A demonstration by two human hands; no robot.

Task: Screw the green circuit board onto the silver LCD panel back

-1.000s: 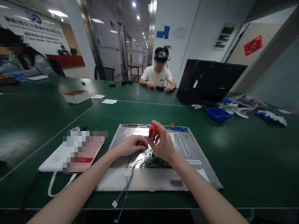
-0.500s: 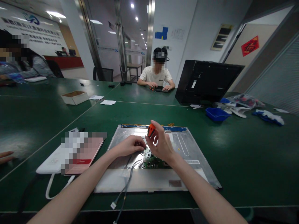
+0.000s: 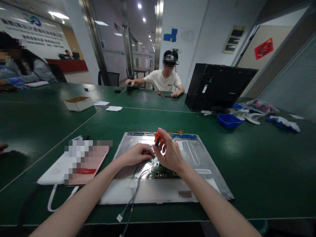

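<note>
A silver display panel (image 3: pixel 158 194) lies flat on the green table, with a green circuit board (image 3: pixel 161 171) near its middle. My right hand (image 3: pixel 171 153) grips the orange-and-black handle of a screwdriver (image 3: pixel 158 138) above the board; its tip is hard to make out. At the board's left edge, my left hand (image 3: pixel 142 154) has its fingers pinched together, and what they hold is too small to tell. Dark cables (image 3: pixel 138 187) run from beside the board over the panel's front edge and end in a white connector (image 3: pixel 119 217).
Left of the panel lie a white device (image 3: pixel 53 171) with a cable and a pink item (image 3: pixel 91 164). Beyond are an open box (image 3: pixel 79 103), a black monitor (image 3: pixel 219 87), a blue tray (image 3: pixel 229 121) and gloves (image 3: pixel 283 124). People sit across and at left.
The screwdriver handle in my right hand has turned and shifted slightly left. My left hand stays almost where it was. The person across has stretched one arm out to a black object.
</note>
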